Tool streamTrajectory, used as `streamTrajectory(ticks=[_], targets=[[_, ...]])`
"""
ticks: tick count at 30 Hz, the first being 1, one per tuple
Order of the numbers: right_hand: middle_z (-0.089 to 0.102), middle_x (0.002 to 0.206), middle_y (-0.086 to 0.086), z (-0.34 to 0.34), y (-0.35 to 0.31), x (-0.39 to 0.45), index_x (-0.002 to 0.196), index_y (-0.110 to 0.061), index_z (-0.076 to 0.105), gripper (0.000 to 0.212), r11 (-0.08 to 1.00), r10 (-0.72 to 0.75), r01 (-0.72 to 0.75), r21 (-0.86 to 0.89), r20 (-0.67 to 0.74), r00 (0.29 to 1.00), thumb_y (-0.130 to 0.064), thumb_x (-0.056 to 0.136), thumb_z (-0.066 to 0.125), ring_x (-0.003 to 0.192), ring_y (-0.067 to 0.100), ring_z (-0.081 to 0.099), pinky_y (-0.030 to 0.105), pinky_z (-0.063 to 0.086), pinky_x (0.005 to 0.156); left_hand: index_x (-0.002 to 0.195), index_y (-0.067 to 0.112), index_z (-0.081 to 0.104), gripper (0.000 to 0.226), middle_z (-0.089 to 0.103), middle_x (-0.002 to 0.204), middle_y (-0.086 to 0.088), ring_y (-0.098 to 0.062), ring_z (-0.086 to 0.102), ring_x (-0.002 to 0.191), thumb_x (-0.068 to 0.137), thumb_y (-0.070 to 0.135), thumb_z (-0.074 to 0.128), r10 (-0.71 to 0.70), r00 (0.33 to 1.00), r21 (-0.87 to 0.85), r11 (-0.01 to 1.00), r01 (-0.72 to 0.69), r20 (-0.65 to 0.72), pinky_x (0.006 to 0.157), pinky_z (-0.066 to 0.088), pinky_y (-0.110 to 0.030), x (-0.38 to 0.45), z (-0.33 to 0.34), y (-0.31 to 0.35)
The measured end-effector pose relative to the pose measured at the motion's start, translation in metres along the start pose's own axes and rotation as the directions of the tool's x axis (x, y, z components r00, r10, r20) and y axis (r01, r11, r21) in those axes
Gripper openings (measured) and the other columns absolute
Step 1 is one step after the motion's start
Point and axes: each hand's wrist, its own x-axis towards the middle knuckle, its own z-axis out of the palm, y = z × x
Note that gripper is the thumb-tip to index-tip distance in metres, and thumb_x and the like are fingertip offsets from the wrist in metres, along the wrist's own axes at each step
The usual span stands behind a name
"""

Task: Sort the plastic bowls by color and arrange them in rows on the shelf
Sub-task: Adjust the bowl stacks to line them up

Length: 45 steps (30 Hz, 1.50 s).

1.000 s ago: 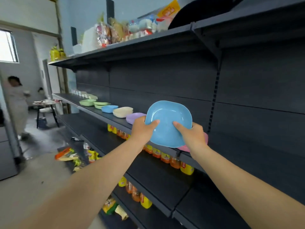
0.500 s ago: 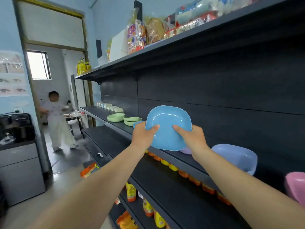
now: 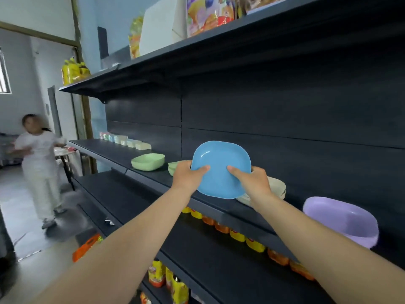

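Note:
I hold a blue plastic bowl (image 3: 221, 167) tilted up in front of the dark shelf (image 3: 153, 175), its inside facing me. My left hand (image 3: 188, 175) grips its left edge and my right hand (image 3: 252, 181) grips its right edge. On the shelf behind it stand a green bowl (image 3: 148, 162), a stack of smaller green bowls (image 3: 173, 167) partly hidden by my left hand, cream bowls (image 3: 277, 187) behind my right hand, and a purple bowl (image 3: 341, 220) at the right.
A row of small pastel containers (image 3: 125, 141) lines the shelf's far left. Snack bags (image 3: 210, 16) fill the top shelf; orange and yellow packets (image 3: 238, 234) sit on lower shelves. A person in white (image 3: 39, 163) stands in the aisle at the left.
My view has swung along the shelf and closer; the blue bowl stays in both hands. The cream and purple bowls now show to the right. The person in white has shifted in the aisle.

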Motion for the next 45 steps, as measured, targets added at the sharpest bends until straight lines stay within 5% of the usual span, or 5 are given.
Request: streamTrajectory(ticks=[19, 24, 31, 36, 45], targets=[[0.067, 0.102, 0.01, 0.101, 0.06, 0.146, 0.097, -0.01, 0.061, 0.021, 0.943, 0.168, -0.259, -0.209, -0.372, 0.913, -0.011, 0.078, 0.07, 0.091, 0.026, 0.065, 0.037, 0.055, 0.081, 0.09, 0.015, 0.061, 0.009, 0.062, 0.086, 0.001, -0.021, 0.058, 0.084, 0.085, 0.022, 0.063, -0.117, 0.93, 0.136, 0.988, 0.074, 0.348, 0.067, 0.043, -0.029, 0.215, 0.017, -0.098], [0.057, 0.111, 0.001, 0.11, 0.086, 0.151, 0.121, -0.017, 0.049, 0.046, 0.949, 0.16, -0.251, -0.191, -0.394, 0.905, -0.007, 0.08, 0.066, 0.095, 0.019, 0.057, 0.024, 0.048, 0.064, 0.088, 0.015, 0.056, 0.013, 0.059, 0.081, 0.005, -0.014, 0.056, 0.073, 0.08, 0.014, 0.067, -0.125, 0.933, 0.118, 0.989, 0.09, 0.336, 0.058, 0.041, -0.024, 0.225, 0.025, -0.118], [0.057, 0.121, -0.004, 0.106, 0.111, 0.149, 0.133, -0.03, 0.042, 0.071, 0.979, 0.171, -0.197, -0.042, -0.341, 0.924, 0.012, 0.078, 0.057, 0.104, 0.011, 0.054, 0.017, 0.044, 0.071, 0.128, 0.021, 0.046, 0.059, 0.036, 0.126, 0.0, -0.015, 0.046, 0.104, 0.076, 0.006, 0.07, -0.049, 0.934, 0.131, 0.991, 0.002, 0.354, 0.081, 0.038, -0.028, 0.227, 0.035, -0.136], [0.056, 0.124, -0.008, 0.099, 0.117, 0.153, 0.137, -0.032, 0.04, 0.075, 0.984, 0.156, -0.175, -0.045, -0.27, 0.95, 0.013, 0.079, 0.055, 0.113, 0.011, 0.052, 0.019, 0.044, 0.079, 0.075, 0.041, 0.043, 0.047, 0.05, 0.083, 0.023, -0.001, 0.05, 0.079, 0.08, -0.003, 0.06, -0.021, 0.884, 0.05, 0.999, -0.002, 0.467, 0.077, 0.041, -0.025, 0.23, 0.035, -0.137], [0.057, 0.109, -0.013, 0.099, 0.117, 0.156, 0.128, -0.03, 0.044, 0.068, 0.985, 0.119, -0.147, -0.094, -0.256, 0.959, 0.014, 0.077, 0.053, 0.103, 0.005, 0.053, 0.017, 0.044, 0.076, 0.084, 0.045, 0.048, 0.048, 0.057, 0.091, 0.022, 0.002, 0.054, 0.086, 0.079, -0.002, 0.06, -0.018, 0.876, 0.006, 1.0, 0.017, 0.483, 0.075, 0.044, -0.025, 0.237, 0.039, -0.145]])
